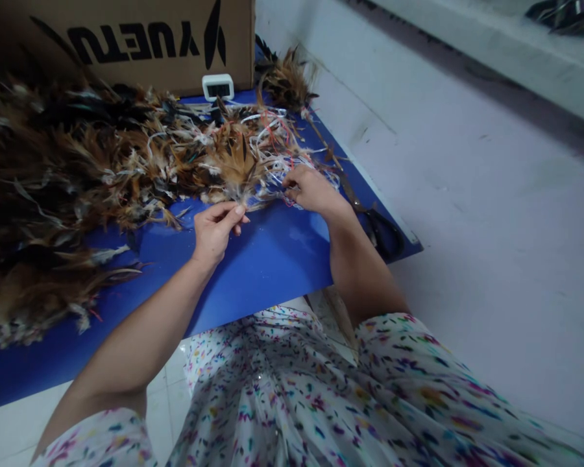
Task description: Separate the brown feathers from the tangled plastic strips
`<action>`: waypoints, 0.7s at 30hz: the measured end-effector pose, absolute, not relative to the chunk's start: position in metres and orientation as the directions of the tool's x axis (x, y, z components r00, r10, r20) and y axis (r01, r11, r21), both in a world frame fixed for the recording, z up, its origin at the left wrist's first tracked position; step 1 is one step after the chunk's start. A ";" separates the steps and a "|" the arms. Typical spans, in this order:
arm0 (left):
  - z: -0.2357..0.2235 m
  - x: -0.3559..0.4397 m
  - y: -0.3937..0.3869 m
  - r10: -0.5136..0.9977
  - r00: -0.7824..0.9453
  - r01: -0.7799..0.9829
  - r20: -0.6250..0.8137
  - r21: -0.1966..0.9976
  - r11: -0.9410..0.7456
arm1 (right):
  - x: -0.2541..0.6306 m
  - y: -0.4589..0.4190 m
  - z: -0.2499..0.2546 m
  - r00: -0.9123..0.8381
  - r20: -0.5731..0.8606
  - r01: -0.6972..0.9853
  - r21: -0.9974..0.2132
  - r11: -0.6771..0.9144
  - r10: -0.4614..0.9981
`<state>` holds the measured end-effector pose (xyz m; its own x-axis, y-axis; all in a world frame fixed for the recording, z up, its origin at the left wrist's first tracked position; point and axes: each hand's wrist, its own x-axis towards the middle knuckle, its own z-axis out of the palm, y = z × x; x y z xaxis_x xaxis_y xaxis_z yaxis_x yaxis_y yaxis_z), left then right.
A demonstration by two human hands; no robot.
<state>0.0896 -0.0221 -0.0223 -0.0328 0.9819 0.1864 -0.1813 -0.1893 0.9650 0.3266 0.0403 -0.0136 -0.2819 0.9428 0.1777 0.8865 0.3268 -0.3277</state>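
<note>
Pinched between thumb and fingers of my left hand (220,228) is the base of a small bunch of brown feathers (235,165), its tips fanned away from me. To its right, my right hand (311,187) has its fingers curled in at the edge of a tangle of white and red strings (277,146). What those fingers hold, if anything, is too small to make out. A broad heap of brown and black feathers (121,149) spreads leftward from the strings over the blue table (267,259).
A cardboard box (146,39) stands behind the feathers, with a small white digital clock (218,87) before it. Dark-handled scissors (382,233) lie by the table's right edge, along the pale wall (477,214). Another feather pile (34,292) lies at the near left.
</note>
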 end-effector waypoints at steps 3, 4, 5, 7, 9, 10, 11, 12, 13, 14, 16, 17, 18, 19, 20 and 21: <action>-0.022 0.090 -0.022 0.983 -0.035 -0.177 0.178 0.967 -0.182 | 0.323 0.040 -0.016 -0.282 0.173 0.907 -0.271 0.321 0.944; -0.022 0.090 -0.022 0.984 -0.035 -0.172 0.175 0.969 -0.179 | 0.322 0.040 -0.017 -0.278 0.169 0.916 -0.250 0.314 0.946; -0.022 0.090 -0.022 0.984 -0.036 -0.167 0.174 0.970 -0.178 | 0.320 0.041 -0.019 -0.273 0.167 0.923 -0.230 0.307 0.947; -0.023 0.089 -0.022 0.983 -0.038 -0.165 0.178 0.969 -0.182 | 0.317 0.043 -0.020 -0.257 0.184 0.932 -0.214 0.294 0.949; -0.023 0.089 -0.022 0.982 -0.038 -0.166 0.184 0.968 -0.188 | 0.316 0.044 -0.019 -0.230 0.247 0.920 -0.261 0.293 0.941; -0.023 0.089 -0.022 0.982 -0.037 -0.166 0.186 0.968 -0.189 | 0.317 0.044 -0.017 -0.214 0.290 0.900 -0.313 0.303 0.933; -0.024 0.089 -0.021 0.982 -0.034 -0.164 0.187 0.968 -0.190 | 0.318 0.045 -0.015 -0.197 0.331 0.869 -0.378 0.321 0.923; -0.024 0.089 -0.021 0.982 -0.032 -0.163 0.188 0.968 -0.190 | 0.319 0.045 -0.012 -0.175 0.367 0.826 -0.450 0.339 0.914; -0.024 0.089 -0.021 0.982 -0.031 -0.163 0.188 0.968 -0.190 | 0.321 0.044 -0.009 -0.152 0.395 0.776 -0.520 0.357 0.906; -0.025 0.089 -0.021 0.982 -0.031 -0.165 0.187 0.968 -0.189 | 0.322 0.044 -0.006 -0.124 0.416 0.720 -0.587 0.370 0.901; -0.025 0.089 -0.021 0.983 -0.033 -0.173 0.182 0.967 -0.185 | 0.323 0.042 -0.001 -0.062 0.436 0.594 -0.707 0.384 0.898; -0.025 0.089 -0.021 0.984 -0.034 -0.179 0.177 0.967 -0.180 | 0.322 0.041 0.002 -0.032 0.433 0.524 -0.760 0.384 0.901; -0.024 0.089 -0.021 0.984 -0.034 -0.187 0.173 0.966 -0.176 | 0.321 0.040 0.004 -0.005 0.420 0.450 -0.809 0.377 0.908; -0.024 0.089 -0.021 0.985 -0.034 -0.193 0.169 0.966 -0.173 | 0.319 0.038 0.007 0.017 0.398 0.375 -0.853 0.363 0.917; -0.024 0.089 -0.021 0.986 -0.033 -0.199 0.166 0.965 -0.169 | 0.317 0.037 0.009 0.035 0.370 0.301 -0.890 0.343 0.928; -0.023 0.089 -0.021 0.986 -0.032 -0.203 0.162 0.965 -0.165 | 0.316 0.035 0.012 0.044 0.340 0.230 -0.918 0.322 0.939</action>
